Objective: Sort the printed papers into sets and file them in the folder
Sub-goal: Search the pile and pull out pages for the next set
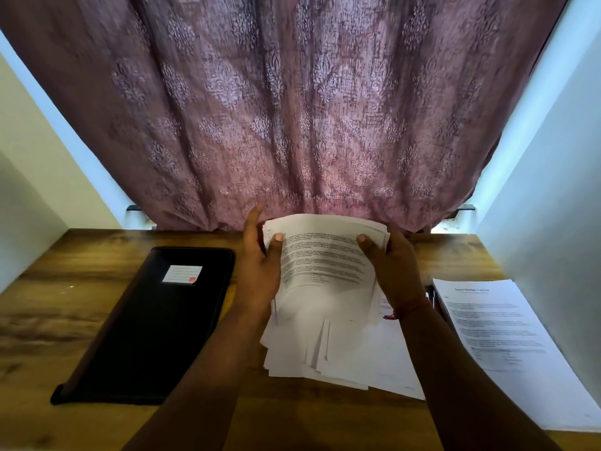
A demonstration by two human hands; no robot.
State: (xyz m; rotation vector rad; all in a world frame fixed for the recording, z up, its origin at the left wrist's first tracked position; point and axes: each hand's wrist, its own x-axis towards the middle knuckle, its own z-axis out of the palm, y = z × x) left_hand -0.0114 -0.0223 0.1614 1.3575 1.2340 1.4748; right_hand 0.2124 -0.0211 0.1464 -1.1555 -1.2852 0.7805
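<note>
Both hands' fingers (276, 242) round curled paper stack (325, 265), between black folder (156, 320) and side pile (500, 333).

Tabletop (97, 323) of brown wood with visible grain, slightly shiny. Folder (156, 323) black and matt, with a white paper label (182, 274). Printed papers (325, 275) white, thin, matt, a little curled. Curtain (292, 109) of mauve woven cloth, patterned, rough-looking.
</note>
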